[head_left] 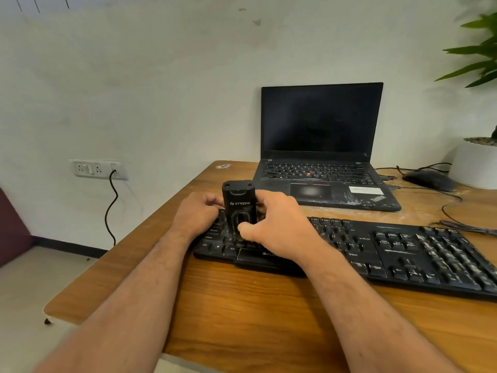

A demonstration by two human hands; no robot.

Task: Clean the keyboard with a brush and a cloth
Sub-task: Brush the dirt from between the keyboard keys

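A dusty black keyboard (390, 249) lies across the wooden desk. A black cleaning brush tool (239, 204) marked STRIFF stands upright on the keyboard's left part, its bristle end hidden among the keys. My right hand (279, 224) grips the tool from the right, thumb on its front. My left hand (199, 214) rests on the keyboard's left end, fingers curled against the tool's left side; whether it grips the tool I cannot tell. No cloth is in view.
An open black laptop (322, 162) sits behind the keyboard. A black mouse (427, 180) with cables and a white plant pot (476, 162) are at the far right. The desk (242, 305) ends at left, near a wall socket (96, 169).
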